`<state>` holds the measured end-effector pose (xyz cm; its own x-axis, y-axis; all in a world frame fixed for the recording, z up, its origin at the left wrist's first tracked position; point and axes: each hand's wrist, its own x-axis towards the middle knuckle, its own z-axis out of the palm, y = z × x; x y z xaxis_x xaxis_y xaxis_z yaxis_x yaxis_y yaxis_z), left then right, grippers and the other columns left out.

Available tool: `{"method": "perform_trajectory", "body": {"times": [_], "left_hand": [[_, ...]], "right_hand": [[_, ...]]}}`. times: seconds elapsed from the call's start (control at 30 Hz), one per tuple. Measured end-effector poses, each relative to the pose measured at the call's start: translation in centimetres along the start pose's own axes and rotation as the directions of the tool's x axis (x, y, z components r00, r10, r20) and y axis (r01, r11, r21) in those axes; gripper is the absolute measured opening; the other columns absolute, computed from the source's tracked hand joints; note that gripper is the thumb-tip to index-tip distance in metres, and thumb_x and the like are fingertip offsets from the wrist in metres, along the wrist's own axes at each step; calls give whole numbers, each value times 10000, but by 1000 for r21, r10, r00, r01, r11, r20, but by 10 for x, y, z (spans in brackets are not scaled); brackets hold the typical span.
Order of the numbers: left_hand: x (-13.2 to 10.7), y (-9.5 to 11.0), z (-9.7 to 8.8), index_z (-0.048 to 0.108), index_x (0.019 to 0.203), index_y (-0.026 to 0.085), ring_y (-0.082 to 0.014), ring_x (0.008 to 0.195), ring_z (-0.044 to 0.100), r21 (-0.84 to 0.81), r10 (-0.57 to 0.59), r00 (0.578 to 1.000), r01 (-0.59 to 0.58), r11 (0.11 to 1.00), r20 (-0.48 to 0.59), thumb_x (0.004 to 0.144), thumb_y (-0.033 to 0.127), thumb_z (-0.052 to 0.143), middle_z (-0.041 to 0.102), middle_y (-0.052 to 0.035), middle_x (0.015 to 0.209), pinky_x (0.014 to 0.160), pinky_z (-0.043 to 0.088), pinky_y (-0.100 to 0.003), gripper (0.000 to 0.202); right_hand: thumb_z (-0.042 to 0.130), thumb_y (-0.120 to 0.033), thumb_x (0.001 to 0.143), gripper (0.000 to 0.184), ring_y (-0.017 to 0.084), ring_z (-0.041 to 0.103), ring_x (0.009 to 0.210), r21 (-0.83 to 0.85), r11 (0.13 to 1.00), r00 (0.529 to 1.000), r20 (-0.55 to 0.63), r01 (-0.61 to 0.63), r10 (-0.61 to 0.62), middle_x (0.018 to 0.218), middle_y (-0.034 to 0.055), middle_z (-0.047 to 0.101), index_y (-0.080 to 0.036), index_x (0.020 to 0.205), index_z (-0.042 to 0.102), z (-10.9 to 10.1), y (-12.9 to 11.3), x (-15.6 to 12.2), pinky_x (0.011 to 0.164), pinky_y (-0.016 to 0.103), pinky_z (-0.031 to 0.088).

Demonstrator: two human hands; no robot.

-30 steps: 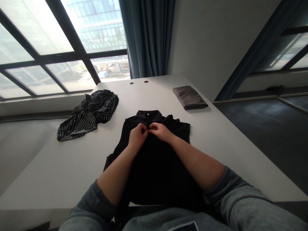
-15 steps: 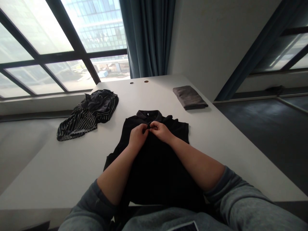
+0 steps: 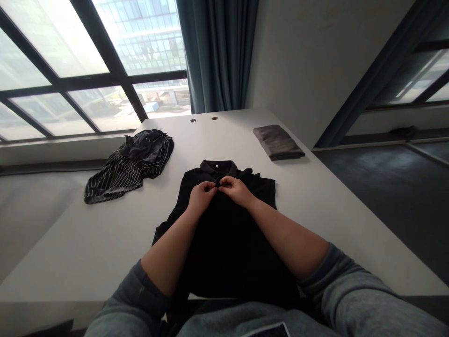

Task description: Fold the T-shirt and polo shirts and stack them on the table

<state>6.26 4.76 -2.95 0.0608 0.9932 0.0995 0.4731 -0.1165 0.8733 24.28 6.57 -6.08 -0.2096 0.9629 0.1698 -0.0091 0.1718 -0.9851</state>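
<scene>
A black collared shirt lies spread on the white table, its collar towards the far side and its hem near my body. My left hand pinches the front opening just below the collar. Close beside it, my right hand pinches the same part of the shirt from the other side. The fingertips of both hands almost meet there. Any button between them is too small and too covered to make out.
On the white table, a striped black garment lies crumpled at the left. A folded grey-brown cloth lies at the far right. Two round holes sit near the back edge, below a window and a blue curtain.
Both hands stay at the shirt's front opening. The left fingers have shifted slightly and drawn closer together. The whole view has moved a little.
</scene>
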Motion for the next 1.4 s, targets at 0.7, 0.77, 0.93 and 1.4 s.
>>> {"method": "perform_trajectory", "body": {"times": [0.7, 0.77, 0.93, 1.4], "left_hand": [[7, -7, -7, 624, 832, 205, -160, 711, 573, -8, 52, 984, -51, 999, 169, 892, 239, 619, 646, 17, 774, 665, 401, -281, 69], [7, -6, -8, 610, 832, 206, -158, 707, 561, -21, 57, 982, -55, 998, 180, 898, 248, 612, 631, 20, 770, 661, 398, -279, 78], [3, 0, -8, 588, 839, 218, -167, 711, 561, 72, 92, 986, -103, 992, 142, 890, 213, 597, 624, 21, 765, 665, 389, -291, 53], [3, -1, -4, 615, 820, 222, -183, 765, 631, 70, 114, 991, -109, 992, -67, 812, 153, 689, 668, 9, 793, 715, 450, -296, 101]], "right_hand": [[784, -398, 764, 278, 158, 586, 727, -56, 998, 999, 43, 9, -7, 810, -19, 638, -214, 926, 654, -1, 0, -1, 706, 309, 483], [777, -383, 774, 268, 153, 583, 734, -43, 999, 998, 49, 30, -28, 827, -24, 627, -221, 926, 628, -1, 0, -1, 721, 311, 489], [719, -287, 802, 207, 148, 558, 740, -155, 974, 987, 25, 162, -161, 833, -44, 578, -247, 925, 557, 1, -3, -4, 733, 310, 482], [665, -269, 866, 101, 190, 659, 826, -350, 894, 959, 60, 280, -277, 916, 20, 690, -232, 949, 710, 4, -12, -8, 754, 330, 555]]}}
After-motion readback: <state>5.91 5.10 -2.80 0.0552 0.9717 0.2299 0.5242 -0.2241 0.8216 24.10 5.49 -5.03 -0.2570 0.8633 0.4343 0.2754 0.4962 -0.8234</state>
